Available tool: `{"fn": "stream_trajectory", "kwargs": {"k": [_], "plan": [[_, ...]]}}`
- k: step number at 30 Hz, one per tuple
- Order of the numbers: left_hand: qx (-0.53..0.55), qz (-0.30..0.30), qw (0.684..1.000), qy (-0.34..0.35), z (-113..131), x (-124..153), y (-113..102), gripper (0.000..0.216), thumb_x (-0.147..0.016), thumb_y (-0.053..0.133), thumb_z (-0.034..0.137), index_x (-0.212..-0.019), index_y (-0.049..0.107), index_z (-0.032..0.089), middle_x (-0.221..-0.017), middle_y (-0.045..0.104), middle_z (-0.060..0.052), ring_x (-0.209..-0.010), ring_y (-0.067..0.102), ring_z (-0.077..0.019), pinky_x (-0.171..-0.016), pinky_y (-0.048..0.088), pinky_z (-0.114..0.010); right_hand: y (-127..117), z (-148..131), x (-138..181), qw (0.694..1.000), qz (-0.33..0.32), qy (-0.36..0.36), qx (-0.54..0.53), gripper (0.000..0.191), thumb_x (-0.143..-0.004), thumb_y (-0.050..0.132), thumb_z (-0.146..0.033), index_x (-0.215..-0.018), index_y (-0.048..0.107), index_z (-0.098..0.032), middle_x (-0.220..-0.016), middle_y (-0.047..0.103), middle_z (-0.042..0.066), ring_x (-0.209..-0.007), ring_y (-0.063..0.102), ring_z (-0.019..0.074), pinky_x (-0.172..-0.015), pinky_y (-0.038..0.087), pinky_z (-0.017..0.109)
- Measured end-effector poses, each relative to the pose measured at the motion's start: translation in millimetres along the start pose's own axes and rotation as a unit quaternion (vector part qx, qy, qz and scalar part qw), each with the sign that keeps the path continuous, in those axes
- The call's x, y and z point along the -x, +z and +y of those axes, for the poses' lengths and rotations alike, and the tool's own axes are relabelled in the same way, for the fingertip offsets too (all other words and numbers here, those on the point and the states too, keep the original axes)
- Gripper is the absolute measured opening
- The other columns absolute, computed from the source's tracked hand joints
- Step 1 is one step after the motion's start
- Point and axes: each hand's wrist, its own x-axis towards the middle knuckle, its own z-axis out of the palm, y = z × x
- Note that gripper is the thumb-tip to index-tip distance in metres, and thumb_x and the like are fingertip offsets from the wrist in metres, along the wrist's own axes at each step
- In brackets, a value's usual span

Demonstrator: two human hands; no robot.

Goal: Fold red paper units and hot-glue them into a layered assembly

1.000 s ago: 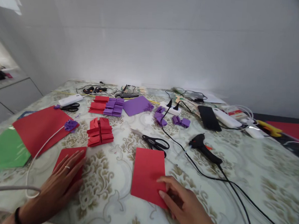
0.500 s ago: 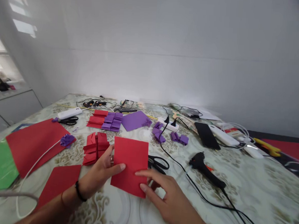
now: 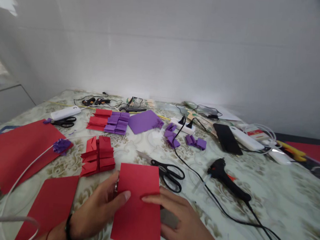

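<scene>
A rectangular sheet of red paper [image 3: 138, 217] is held up in front of me between both hands. My left hand [image 3: 101, 207] grips its left edge, thumb on the front face and fingers behind. On the right edge, my right hand [image 3: 182, 220] has its index finger lying across the front, with the other fingers at or behind the edge. Just beyond the sheet lie black-handled scissors [image 3: 169, 173]. Folded red paper pieces [image 3: 98, 156] sit past my left hand, and another red sheet [image 3: 51, 204] lies near my left forearm.
A black glue gun [image 3: 227, 179] with its cord lies to the right. Farther back are purple folded pieces [image 3: 117, 123], a purple sheet [image 3: 143, 121], a white power strip [image 3: 184, 125] and a black phone [image 3: 227, 138]. At left are a large red sheet [image 3: 23, 150] and scissors [image 3: 63, 121].
Both hands and the red paper have come lower and nearer to me. The scissors behind the sheet now show more fully. The view has shifted slightly downward.
</scene>
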Motion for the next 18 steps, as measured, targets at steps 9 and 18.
{"fn": "stream_trajectory", "kwargs": {"k": [9, 18], "plan": [[-0.054, 0.027, 0.998, -0.003, 12, 4, -6, 0.045, -0.098, 0.068, 0.044, -0.139, 0.057, 0.028, -0.104, 0.074, -0.004, -0.085, 0.071, -0.0194, -0.070, 0.059, -0.027, -4, -5, 6, 0.995, 0.019, -0.051, -0.086, 0.016, -0.094, 0.070, -0.022, -0.104, 0.081, -0.028, -0.105, 0.079, 0.006, -0.095, 0.075, 0.0191, -0.082, 0.059, 0.025], [-0.075, -0.095, 0.989, 0.080, 20, 15, -9, 0.063, -0.081, 0.073, 0.072, -0.128, 0.070, 0.030, -0.128, 0.069, -0.012, -0.121, 0.066, -0.0358, -0.103, 0.054, -0.052, -3, -11, 3, 0.992, 0.105, -0.019, -0.060, 0.026, -0.097, 0.069, -0.035, -0.078, 0.081, -0.022, -0.082, 0.075, 0.006, -0.082, 0.073, 0.0201, -0.076, 0.058, 0.027]]}}
